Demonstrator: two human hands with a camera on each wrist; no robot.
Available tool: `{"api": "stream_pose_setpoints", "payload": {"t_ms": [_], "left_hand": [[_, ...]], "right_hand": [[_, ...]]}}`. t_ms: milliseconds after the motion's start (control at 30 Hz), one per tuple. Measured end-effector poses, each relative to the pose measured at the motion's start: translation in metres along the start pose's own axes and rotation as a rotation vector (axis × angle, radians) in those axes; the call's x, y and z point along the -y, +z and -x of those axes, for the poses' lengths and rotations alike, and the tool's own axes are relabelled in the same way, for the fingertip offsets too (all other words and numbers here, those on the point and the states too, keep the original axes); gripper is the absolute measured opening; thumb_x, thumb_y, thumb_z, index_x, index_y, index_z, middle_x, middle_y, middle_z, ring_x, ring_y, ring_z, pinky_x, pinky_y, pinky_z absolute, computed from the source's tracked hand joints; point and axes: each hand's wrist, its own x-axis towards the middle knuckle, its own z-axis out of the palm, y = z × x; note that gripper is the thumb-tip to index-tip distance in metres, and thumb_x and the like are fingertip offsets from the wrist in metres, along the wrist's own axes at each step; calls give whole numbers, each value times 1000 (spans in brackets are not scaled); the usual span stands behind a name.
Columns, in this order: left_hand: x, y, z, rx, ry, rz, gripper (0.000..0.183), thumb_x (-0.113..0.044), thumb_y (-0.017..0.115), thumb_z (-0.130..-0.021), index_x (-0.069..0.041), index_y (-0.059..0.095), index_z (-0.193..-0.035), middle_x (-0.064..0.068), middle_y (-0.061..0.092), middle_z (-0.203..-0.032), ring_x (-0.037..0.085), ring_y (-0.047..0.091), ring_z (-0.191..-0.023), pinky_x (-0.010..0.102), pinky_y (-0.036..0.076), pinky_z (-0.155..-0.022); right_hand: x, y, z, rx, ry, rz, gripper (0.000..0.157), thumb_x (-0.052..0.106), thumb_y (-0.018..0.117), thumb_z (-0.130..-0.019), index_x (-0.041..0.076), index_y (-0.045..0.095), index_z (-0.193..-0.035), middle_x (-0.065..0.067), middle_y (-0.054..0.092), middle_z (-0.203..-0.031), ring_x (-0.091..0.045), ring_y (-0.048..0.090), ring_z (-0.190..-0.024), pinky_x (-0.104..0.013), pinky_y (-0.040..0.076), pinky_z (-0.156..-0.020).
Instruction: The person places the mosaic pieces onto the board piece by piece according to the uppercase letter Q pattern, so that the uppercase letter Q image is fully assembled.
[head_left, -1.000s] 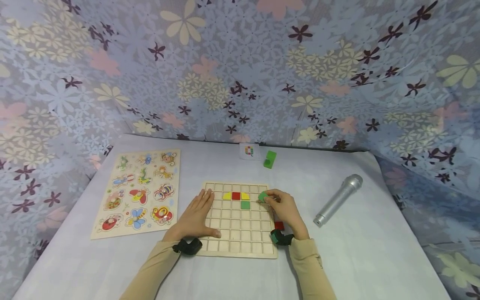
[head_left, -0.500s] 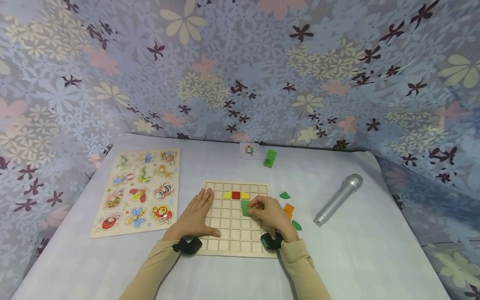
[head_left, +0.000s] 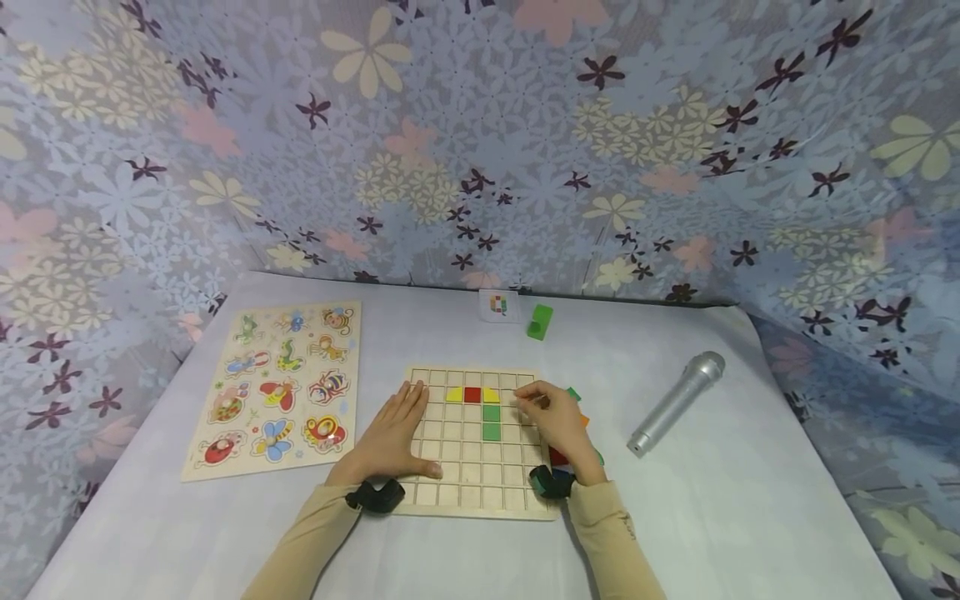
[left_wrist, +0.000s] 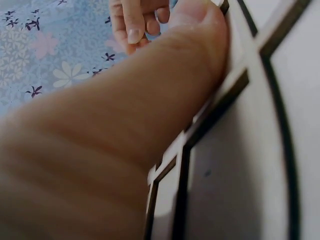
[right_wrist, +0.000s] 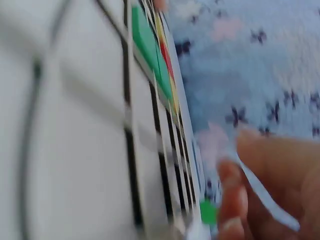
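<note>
A pale wooden grid board lies on the table. My left hand rests flat on its left side, fingers spread; its thumb lies along the grid in the left wrist view. Set in the cells are a red square, two yellow pieces beside it, and two green squares below the right yellow one. Over the board's right edge hovers my right hand, loosely bent. In the right wrist view nothing shows between its thumb and fingers.
Loose coloured pieces, among them a red one, lie partly hidden under the right hand. Behind the board are a small pattern card and a green block. An insect puzzle board lies left, a silver microphone right.
My right hand carried a green square onto the board, set it below the other green square, let go and moved back right to the board's edge. The left hand has stayed put.
</note>
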Motion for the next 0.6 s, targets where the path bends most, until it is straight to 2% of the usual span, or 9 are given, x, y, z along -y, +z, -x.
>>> {"api": "stream_pose_setpoints", "payload": {"t_ms": [100, 167, 300, 400, 467, 500, 600], "left_hand": [[-1, 0, 0, -1, -2, 2, 125, -61, 76, -70, 6, 9, -153, 23, 3, -162, 40, -1, -151, 53, 8, -123], [-1, 0, 0, 0, -5, 0, 125, -60, 76, -70, 6, 9, -153, 23, 3, -162, 40, -1, -151, 53, 8, -123], [-1, 0, 1, -4, -3, 0, 125, -60, 76, -70, 6, 9, -152, 24, 3, -162, 40, -1, -150, 53, 9, -123], [-1, 0, 1, -7, 2, -2, 125, -60, 76, -70, 6, 9, -152, 24, 3, -162, 41, 0, -150, 54, 9, -123], [-1, 0, 1, -9, 5, -4, 125, -60, 76, -70, 7, 10, -152, 24, 4, -162, 41, 0, -150, 54, 10, -122], [-1, 0, 1, -9, 6, -4, 125, -60, 76, -70, 7, 10, -152, 24, 4, -162, 41, 0, -150, 54, 10, -122], [-1, 1, 0, -5, 6, -2, 124, -59, 76, -71, 6, 10, -152, 24, 3, -162, 40, 0, -150, 53, 9, -123]], "right_hand": [[-10, -16, -2, -181, 108, -15, 21, 15, 66, -92, 8, 70, -110, -15, 71, -99, -13, 57, -73, -21, 44, -55], [-18, -26, -2, -259, 178, -3, 27, 16, 65, -92, 7, 68, -117, -17, 70, -107, -18, 58, -75, -23, 44, -56], [-30, -36, -1, -296, 261, 19, 38, 16, 64, -91, 6, 60, -128, -18, 65, -124, -33, 62, -100, -36, 51, -77], [-34, -37, -1, -281, 256, 41, 45, 13, 66, -89, 6, 57, -133, -18, 63, -129, -37, 56, -116, -46, 46, -93], [-35, -35, -1, -277, 245, 78, 48, 14, 68, -87, 8, 57, -133, -16, 65, -128, -36, 57, -115, -45, 45, -94], [-35, -35, -2, -279, 237, 104, 48, 14, 69, -86, 9, 57, -133, -15, 65, -127, -35, 58, -110, -43, 45, -90], [-36, -32, -3, -285, 229, 148, 47, 14, 70, -85, 11, 59, -132, -12, 68, -124, -32, 58, -83, -34, 43, -72]]}}
